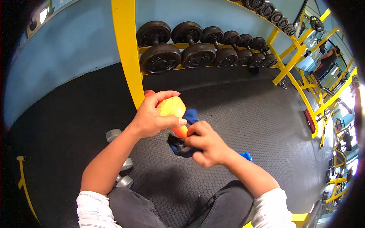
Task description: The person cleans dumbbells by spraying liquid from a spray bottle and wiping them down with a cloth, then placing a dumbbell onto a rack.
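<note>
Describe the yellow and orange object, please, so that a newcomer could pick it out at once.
In front of the yellow dumbbell rack, find the left hand. It grips the yellow and orange object, the right hand at its orange end. Bright colours set it apart from the dark bundle just below.

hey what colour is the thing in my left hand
The object in your left hand is mainly yellow, with some orange, best seen in the head view.

Yellow-orange object (172, 106) — tilted, in left hand (151, 118); crumpled black-and-blue cloth (180, 147) — in right hand (206, 145).
</note>
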`<state>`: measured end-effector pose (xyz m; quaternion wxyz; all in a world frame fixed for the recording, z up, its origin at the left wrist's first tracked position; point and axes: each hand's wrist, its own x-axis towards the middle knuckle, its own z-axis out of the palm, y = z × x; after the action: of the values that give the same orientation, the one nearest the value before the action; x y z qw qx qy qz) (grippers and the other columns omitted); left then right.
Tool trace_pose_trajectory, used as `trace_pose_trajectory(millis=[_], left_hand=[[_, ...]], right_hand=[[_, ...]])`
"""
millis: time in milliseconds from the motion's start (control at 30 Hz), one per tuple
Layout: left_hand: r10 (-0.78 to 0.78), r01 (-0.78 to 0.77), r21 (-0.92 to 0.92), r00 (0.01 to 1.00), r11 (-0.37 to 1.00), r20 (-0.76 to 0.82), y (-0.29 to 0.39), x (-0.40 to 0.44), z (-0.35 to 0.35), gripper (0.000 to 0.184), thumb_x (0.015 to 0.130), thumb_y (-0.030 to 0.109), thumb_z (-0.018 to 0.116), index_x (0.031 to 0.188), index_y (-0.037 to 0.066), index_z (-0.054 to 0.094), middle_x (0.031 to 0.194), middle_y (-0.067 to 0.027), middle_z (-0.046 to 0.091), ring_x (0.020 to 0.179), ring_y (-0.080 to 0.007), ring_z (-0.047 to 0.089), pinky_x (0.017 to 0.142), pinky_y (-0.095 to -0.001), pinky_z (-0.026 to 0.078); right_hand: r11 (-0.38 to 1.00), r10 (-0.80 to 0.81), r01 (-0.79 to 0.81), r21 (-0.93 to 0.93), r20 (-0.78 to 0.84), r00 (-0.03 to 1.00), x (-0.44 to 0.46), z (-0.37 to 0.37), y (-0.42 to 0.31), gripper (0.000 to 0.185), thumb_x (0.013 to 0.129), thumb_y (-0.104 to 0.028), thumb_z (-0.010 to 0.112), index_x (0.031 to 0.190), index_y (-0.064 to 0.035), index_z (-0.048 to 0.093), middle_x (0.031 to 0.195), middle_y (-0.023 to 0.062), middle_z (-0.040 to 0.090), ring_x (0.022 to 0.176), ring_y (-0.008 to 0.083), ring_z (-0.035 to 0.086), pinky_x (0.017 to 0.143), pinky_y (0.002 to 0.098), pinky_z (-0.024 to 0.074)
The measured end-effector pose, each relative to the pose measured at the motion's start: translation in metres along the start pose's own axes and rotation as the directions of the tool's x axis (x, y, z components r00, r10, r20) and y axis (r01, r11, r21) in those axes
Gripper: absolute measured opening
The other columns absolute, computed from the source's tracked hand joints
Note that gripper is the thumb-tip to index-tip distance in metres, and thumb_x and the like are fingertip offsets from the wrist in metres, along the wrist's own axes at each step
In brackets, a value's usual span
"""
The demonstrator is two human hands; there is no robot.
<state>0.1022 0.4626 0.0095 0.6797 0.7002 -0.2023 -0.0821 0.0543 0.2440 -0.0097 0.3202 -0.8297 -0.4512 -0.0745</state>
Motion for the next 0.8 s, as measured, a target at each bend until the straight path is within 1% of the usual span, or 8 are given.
trace_pose_trajectory(millis=[133, 200, 267, 333, 367, 500, 700, 800], left_hand=[[0.028, -0.019, -0.095, 0.995, 0.995, 0.096, 0.017, -0.005, 0.001, 0.069, 0.06, 0.013, 0.078, 0.122, 0.0, 0.05, 0.096, -0.0041, 0.059, 0.088, -0.0109, 0.058, 0.08, -0.0251, 0.047], [-0.017, 0.045, -0.232, 0.993, 0.972, 0.121, 0.019, -0.006, 0.001, 0.07, 0.06, 0.013, 0.075, 0.124, 0.0, 0.049, 0.099, -0.0062, 0.06, 0.09, -0.0131, 0.058, 0.082, -0.0268, 0.047], [-0.055, 0.111, -0.366, 0.985, 0.924, 0.161, 0.018, -0.004, 0.006, 0.071, 0.06, 0.013, 0.073, 0.125, 0.0, 0.048, 0.101, -0.0083, 0.06, 0.092, -0.0152, 0.059, 0.085, -0.0284, 0.047], [0.02, 0.028, -0.614, 0.997, 0.789, 0.071, 0.017, -0.001, 0.01, 0.074, 0.06, 0.013, 0.068, 0.129, -0.001, 0.044, 0.107, -0.0117, 0.06, 0.095, -0.0187, 0.06, 0.089, -0.0313, 0.047], [0.073, -0.03, -0.595, 0.996, 0.803, 0.049, 0.016, 0.001, 0.009, 0.078, 0.062, 0.016, 0.069, 0.132, -0.001, 0.04, 0.11, -0.0121, 0.058, 0.099, -0.0189, 0.059, 0.092, -0.0323, 0.045], [0.276, -0.315, -0.222, 0.942, 0.923, -0.191, 0.009, -0.002, 0.008, 0.08, 0.062, 0.024, 0.074, 0.131, -0.001, 0.041, 0.116, -0.0107, 0.054, 0.104, -0.0198, 0.055, 0.092, -0.0318, 0.044], [0.779, -0.62, 0.613, 0.626, 0.49, 0.011, 0.033, -0.007, 0.001, 0.076, 0.054, 0.019, 0.081, 0.123, 0.002, 0.052, 0.116, -0.0148, 0.048, 0.103, -0.0265, 0.053, 0.09, -0.0352, 0.044], [0.762, -0.534, 0.74, 0.646, 0.41, 0.044, 0.03, -0.008, -0.005, 0.071, 0.055, 0.02, 0.082, 0.12, 0.003, 0.055, 0.115, -0.0156, 0.05, 0.103, -0.0266, 0.053, 0.09, -0.0364, 0.044]], right_hand=[[0.707, 0.249, -0.269, 0.654, 0.126, 0.96, -0.009, -0.012, 0.036, 0.031, 0.057, -0.017, 0.052, 0.081, -0.0004, 0.061, 0.094, 0.0146, 0.058, 0.09, 0.0256, 0.054, 0.085, 0.0339, 0.0417], [0.036, 0.197, -0.241, 0.97, 0.23, 0.953, -0.018, 0.009, 0.059, 0.035, 0.059, -0.023, 0.052, 0.081, 0.0021, 0.06, 0.095, 0.0174, 0.059, 0.094, 0.026, 0.054, 0.086, 0.0337, 0.0427], [-0.449, 0.223, -0.253, 0.857, 0.382, 0.897, -0.03, 0.033, 0.057, 0.038, 0.074, -0.03, 0.049, 0.086, 0.0054, 0.057, 0.093, 0.0216, 0.059, 0.086, 0.0342, 0.058, 0.08, 0.0416, 0.0472], [-0.401, 0.033, -0.376, 0.835, 0.424, 0.905, -0.018, 0.036, 0.041, 0.043, 0.083, -0.037, 0.048, 0.095, 0.0037, 0.056, 0.091, 0.0205, 0.059, 0.079, 0.0354, 0.059, 0.075, 0.0446, 0.0476], [-0.636, -0.027, -0.135, 0.759, 0.153, 0.988, -0.011, 0.04, 0.026, 0.05, 0.086, -0.045, 0.05, 0.106, 0.0011, 0.054, 0.086, 0.0194, 0.059, 0.077, 0.0345, 0.059, 0.072, 0.0447, 0.0475], [-0.577, -0.059, -0.349, 0.739, 0.388, 0.92, -0.024, 0.05, 0.042, 0.072, 0.075, -0.07, 0.05, 0.097, -0.0022, 0.056, 0.079, 0.0179, 0.058, 0.071, 0.0301, 0.06, 0.065, 0.0361, 0.0488], [-0.438, 0.324, -0.167, 0.883, 0.329, 0.887, -0.027, 0.01, 0.018, 0.051, 0.085, -0.039, 0.032, 0.099, 0.0042, 0.055, 0.075, 0.0215, 0.058, 0.069, 0.0337, 0.061, 0.068, 0.0436, 0.0519], [0.473, 0.486, 0.018, 0.881, -0.278, 0.828, -0.024, -0.033, 0.001, 0.042, 0.082, -0.024, 0.038, 0.107, 0.0049, 0.055, 0.09, 0.0228, 0.06, 0.083, 0.0327, 0.06, 0.081, 0.0407, 0.0483]])
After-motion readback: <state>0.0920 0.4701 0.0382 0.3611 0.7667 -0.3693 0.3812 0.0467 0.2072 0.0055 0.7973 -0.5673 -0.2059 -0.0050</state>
